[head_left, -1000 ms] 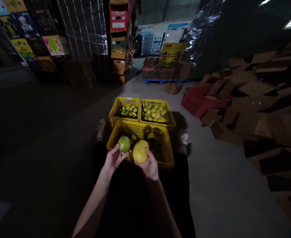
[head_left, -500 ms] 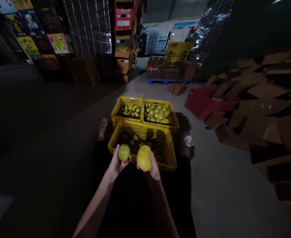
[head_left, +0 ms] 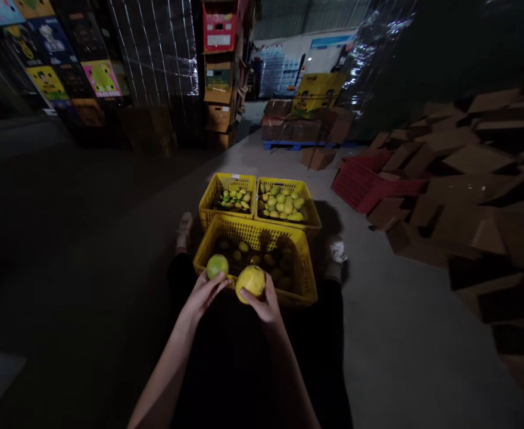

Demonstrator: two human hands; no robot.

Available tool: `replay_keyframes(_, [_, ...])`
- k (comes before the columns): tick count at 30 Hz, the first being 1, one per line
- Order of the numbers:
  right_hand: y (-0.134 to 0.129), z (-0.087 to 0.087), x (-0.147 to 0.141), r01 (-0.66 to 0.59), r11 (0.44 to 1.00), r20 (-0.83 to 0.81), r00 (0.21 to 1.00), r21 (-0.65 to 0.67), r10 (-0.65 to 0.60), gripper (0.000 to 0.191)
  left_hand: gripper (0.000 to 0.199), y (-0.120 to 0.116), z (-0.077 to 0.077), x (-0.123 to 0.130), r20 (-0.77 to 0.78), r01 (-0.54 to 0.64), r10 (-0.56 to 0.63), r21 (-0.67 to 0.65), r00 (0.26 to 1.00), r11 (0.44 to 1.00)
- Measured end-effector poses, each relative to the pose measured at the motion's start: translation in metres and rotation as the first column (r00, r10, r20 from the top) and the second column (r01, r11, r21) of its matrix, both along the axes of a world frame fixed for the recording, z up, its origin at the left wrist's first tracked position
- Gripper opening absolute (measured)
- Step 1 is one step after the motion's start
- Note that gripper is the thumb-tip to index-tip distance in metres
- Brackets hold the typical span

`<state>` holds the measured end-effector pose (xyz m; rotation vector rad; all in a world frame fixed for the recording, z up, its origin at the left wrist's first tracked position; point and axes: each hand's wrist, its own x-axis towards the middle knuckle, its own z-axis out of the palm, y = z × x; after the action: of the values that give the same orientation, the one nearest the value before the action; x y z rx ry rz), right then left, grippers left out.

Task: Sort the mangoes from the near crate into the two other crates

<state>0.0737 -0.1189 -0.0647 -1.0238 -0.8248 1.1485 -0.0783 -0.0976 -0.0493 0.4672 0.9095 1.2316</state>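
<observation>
Hands hold a round green fruit [head_left: 217, 266] and a bigger yellow fruit [head_left: 250, 282].

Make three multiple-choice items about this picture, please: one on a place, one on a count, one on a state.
1. Where does the near yellow crate stand?
A. between the person's legs
B. on the red crate
C. on a shelf

2. How many yellow crates are on the floor?
A. one
B. three
C. five

3. What is the state of the left hand?
A. flat on the floor
B. inside a box
C. holding a green fruit

Answers:
1 A, a shoe shows on each side of it.
2 B, two stand side by side behind the near one.
3 C, its fingers cup the fruit, while the right hand holds a yellow fruit.
</observation>
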Motion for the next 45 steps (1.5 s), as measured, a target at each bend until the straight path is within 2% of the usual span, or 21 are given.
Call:
replay_keyframes(5, [0.002,-0.001,0.008,0.052,0.995,0.146,0.987,0.086,-0.065,0.069,0.057,-0.005,0.003,-0.008,-0.254,0.042,0.036,0.293,0.967,0.955])
replay_keyframes(9, [0.001,-0.002,0.008,0.071,0.991,0.153,0.984,0.118,-0.089,0.068,0.063,-0.008,0.007,-0.008,-0.315,0.051,0.067,0.355,0.947,0.934])
replay_keyframes(12, [0.0,0.001,0.007,0.062,0.992,0.129,0.989,0.107,-0.075,0.07,0.062,-0.009,0.009,-0.005,-0.302,0.046,0.066,0.35,0.951,0.935])
replay_keyframes(16, [-0.002,0.002,0.007,0.06,0.998,-0.061,0.996,-0.005,-0.06,0.068,0.056,-0.01,0.007,-0.003,-0.232,0.054,0.022,0.315,0.972,0.948])
replay_keyframes(18, [-0.004,0.002,0.007,0.011,0.999,-0.147,0.989,-0.052,-0.018,0.062,0.054,-0.01,0.004,-0.003,-0.154,0.027,0.019,0.29,0.988,0.957])
replay_keyframes(21, [-0.006,0.002,0.006,-0.046,0.999,-0.245,0.969,-0.017,0.04,0.053,0.05,-0.011,-0.001,-0.003,-0.038,0.022,-0.014,0.228,0.999,0.973])
replay_keyframes(25, [-0.01,0.004,0.003,-0.092,0.996,-0.37,0.926,-0.012,0.081,0.044,0.041,-0.012,-0.004,-0.005,0.038,0.118,-0.128,0.19,0.991,0.975])
replay_keyframes(30, [-0.01,0.006,0.004,-0.155,0.984,-0.474,0.876,-0.092,0.094,0.047,0.039,-0.012,-0.001,-0.003,0.132,0.091,-0.114,0.17,0.985,0.981])
replay_keyframes(36, [-0.002,0.002,0.004,-0.241,0.96,-0.486,0.862,-0.144,0.144,0.052,0.034,-0.006,-0.001,0.0,0.12,0.106,-0.119,0.107,0.986,0.989])
replay_keyframes(40, [0.002,0.0,0.006,-0.254,0.959,-0.486,0.859,-0.129,0.163,0.056,0.042,-0.005,0.0,0.003,0.093,0.122,-0.133,0.119,0.987,0.985])
replay_keyframes(43, [0.006,0.003,0.006,-0.254,0.964,-0.47,0.863,-0.082,0.188,0.048,0.042,-0.005,0.002,0.007,0.092,0.125,-0.135,0.101,0.987,0.987])
replay_keyframes(45, [0.008,0.01,0.004,-0.219,0.973,-0.471,0.868,-0.071,0.161,0.045,0.039,-0.005,0.003,0.01,0.087,0.105,-0.114,0.102,0.99,0.989])
